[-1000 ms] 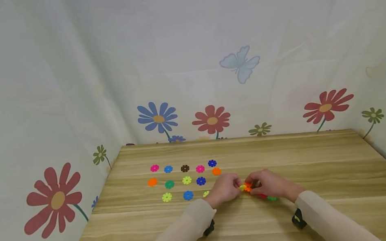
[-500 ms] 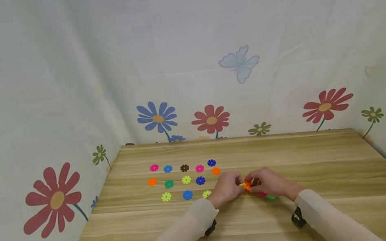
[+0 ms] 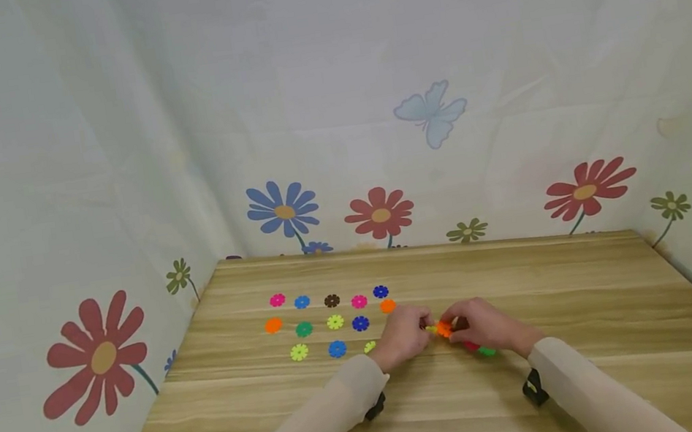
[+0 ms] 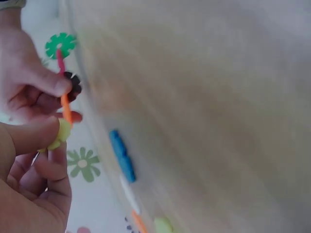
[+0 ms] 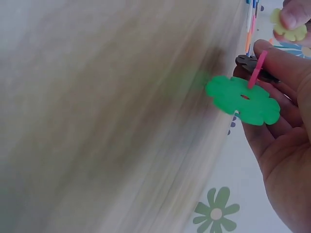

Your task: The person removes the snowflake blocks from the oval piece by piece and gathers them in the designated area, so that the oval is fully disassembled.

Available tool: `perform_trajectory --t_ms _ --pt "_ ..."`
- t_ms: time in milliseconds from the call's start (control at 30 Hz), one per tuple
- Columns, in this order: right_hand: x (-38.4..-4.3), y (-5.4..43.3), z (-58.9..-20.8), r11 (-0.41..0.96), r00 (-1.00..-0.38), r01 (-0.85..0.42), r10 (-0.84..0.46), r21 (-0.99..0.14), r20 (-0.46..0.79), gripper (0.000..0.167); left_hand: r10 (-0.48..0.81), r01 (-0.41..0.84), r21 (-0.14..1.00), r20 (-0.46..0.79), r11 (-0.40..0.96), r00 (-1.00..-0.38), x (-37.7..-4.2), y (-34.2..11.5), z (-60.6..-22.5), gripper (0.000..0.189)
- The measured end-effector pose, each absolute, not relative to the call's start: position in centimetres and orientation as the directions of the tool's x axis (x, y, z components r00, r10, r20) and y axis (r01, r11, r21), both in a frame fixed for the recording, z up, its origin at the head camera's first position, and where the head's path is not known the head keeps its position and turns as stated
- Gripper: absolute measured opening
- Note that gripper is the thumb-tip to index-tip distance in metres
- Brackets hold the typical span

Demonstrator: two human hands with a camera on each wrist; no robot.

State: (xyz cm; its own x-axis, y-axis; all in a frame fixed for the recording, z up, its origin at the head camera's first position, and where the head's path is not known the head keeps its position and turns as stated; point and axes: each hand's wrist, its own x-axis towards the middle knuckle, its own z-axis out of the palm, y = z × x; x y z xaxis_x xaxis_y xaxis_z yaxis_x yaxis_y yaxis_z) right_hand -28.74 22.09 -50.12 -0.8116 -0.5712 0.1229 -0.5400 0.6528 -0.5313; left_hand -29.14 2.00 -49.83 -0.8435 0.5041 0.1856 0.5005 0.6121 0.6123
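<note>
Between thumb and fingers, my left hand (image 3: 405, 333) pinches a yellow notched interlocking disc (image 4: 63, 132). My right hand (image 3: 484, 324) grips a short chain of such discs close beside it. In that chain are an orange disc (image 4: 66, 108), a dark brown disc (image 4: 74, 86), a pink disc (image 5: 258, 68) seen edge-on, and a green disc (image 5: 243, 104) at the outer end. The orange disc's edge meets the yellow disc in the left wrist view. Fingers hide part of both the yellow and dark discs.
Several loose discs lie in rough rows on the wooden table (image 3: 453, 408), left of my hands. Among them are a brown disc (image 3: 332, 300), a teal disc (image 3: 304, 329) and a light blue disc (image 3: 337, 349). A flower-printed curtain (image 3: 330, 100) stands behind the table.
Both hands have risen very slightly in the head view, still close together. The orange disc shows more of its face, and the yellow one has turned. The loose discs have stayed put.
</note>
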Motion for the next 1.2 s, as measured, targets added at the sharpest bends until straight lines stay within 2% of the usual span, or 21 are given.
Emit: perform_trajectory --t_ms 233,533,667,933,1200 --pt "-28.6 22.0 -49.8 0.694 -0.839 -0.478 -0.542 -0.538 0.047 0.023 0.503 0.447 0.678 0.13 0.584 -0.854 -29.7 -0.4 -48.9 0.018" --pt "-28.5 21.8 -49.6 0.71 -0.846 -0.474 -0.532 -0.521 0.045 0.024 0.483 0.349 0.774 0.065 0.528 -0.873 -30.1 -4.3 -48.4 0.012" --pt "-28.4 21.8 -49.6 0.721 -0.853 -0.462 -0.521 -0.517 0.035 0.025 0.484 0.319 0.796 0.037 0.515 -0.874 -30.0 -6.1 -48.0 0.016" --pt "-28.4 21.8 -49.7 0.724 -0.855 -0.461 -0.517 -0.513 0.039 0.024 0.485 0.346 0.745 0.035 0.57 -0.874 -30.5 -9.2 -48.5 0.022" --pt "-28.4 21.8 -49.7 0.714 -0.849 -0.477 -0.525 -0.513 0.059 0.024 0.544 0.372 0.764 0.033 0.527 -0.839 -29.8 -11.5 -48.9 0.024"
